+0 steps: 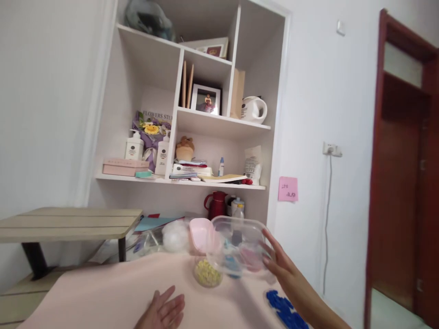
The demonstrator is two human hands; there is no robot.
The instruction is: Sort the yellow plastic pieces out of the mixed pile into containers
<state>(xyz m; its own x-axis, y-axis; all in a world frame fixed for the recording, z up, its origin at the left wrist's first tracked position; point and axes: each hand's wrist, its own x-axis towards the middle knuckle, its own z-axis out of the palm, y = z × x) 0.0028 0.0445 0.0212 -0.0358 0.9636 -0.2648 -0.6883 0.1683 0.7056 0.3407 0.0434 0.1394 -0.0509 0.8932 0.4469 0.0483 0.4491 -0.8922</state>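
A clear plastic container (240, 224) is tilted up above the table, and my right hand (279, 258) grips it by its right side. Through its wall, blurred pink and blue things show behind. My left hand (164, 310) is at the bottom of the view over the pink cloth, palm turned up, fingers apart, holding nothing. Beyond it stands a small round dish of yellow-green bits (207, 273). Blue pieces (286, 310) lie in a clear tray under my right forearm, which partly hides them.
A pink plastic basin (200, 233) and a white fluffy bundle (175, 235) sit at the table's back. A red jug (216, 205) stands behind. A slatted wooden stand (68, 224) is at left. Shelves hold bottles, a pink box (125, 167) and a picture frame.
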